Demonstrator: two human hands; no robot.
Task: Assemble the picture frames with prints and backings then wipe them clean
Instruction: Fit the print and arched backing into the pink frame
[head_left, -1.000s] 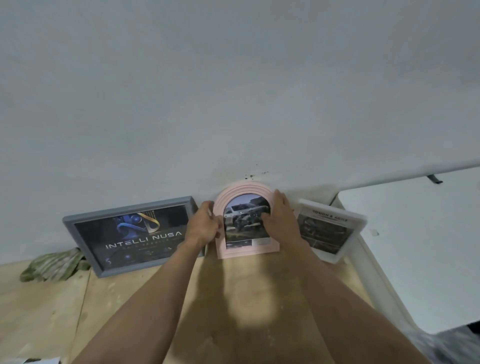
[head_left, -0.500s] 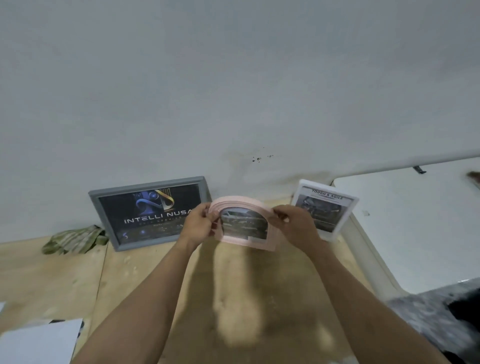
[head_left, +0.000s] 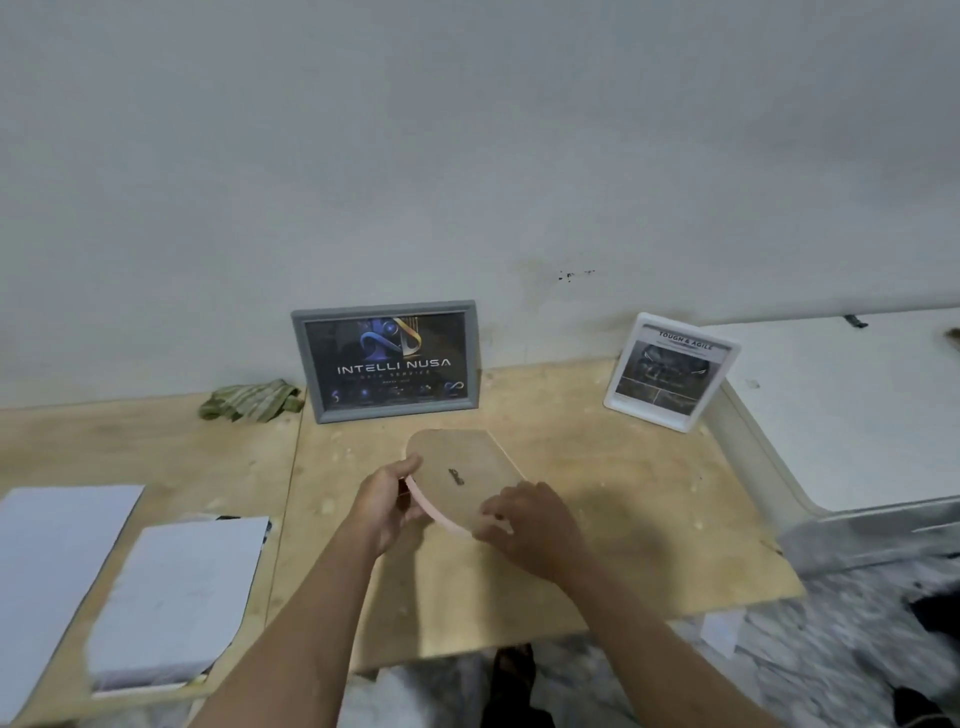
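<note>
Fingers of the left hand (head_left: 387, 503) curl round the left edge of the pink arched frame (head_left: 457, 480), thumb on top of its brown backing, other fingers hidden underneath. Right hand (head_left: 524, 519) grips the near right edge, fingertips (head_left: 491, 517) bent down onto the backing w/ the pink rim showing just below them. Frame is face down, held a bit above the plywood tabletop (head_left: 597, 493), tilted, arch end pointing away toward the wall; small metal hanger (head_left: 456, 476) sits mid-backing.

Behind it, grey frame (head_left: 387, 361) w/ the dark "INTELLI NUSA" print stands leaning on the wall (head_left: 467, 156). White frame (head_left: 671, 371) w/ a "TOUGH & AGILE" print stands at the back right, leaning too, well apart from the grey one. Green cloth (head_left: 249, 400) lies crumpled just left of the grey frame, touching or nearly touching its lower corner, can't tell which.

On the left of the table, white sheets (head_left: 176, 592) lie blank side up, one w/ a cut curved corner, a bigger one (head_left: 52, 566) beside it at the edge. White appliance or cabinet top (head_left: 852, 405) stands right of the table
</note>
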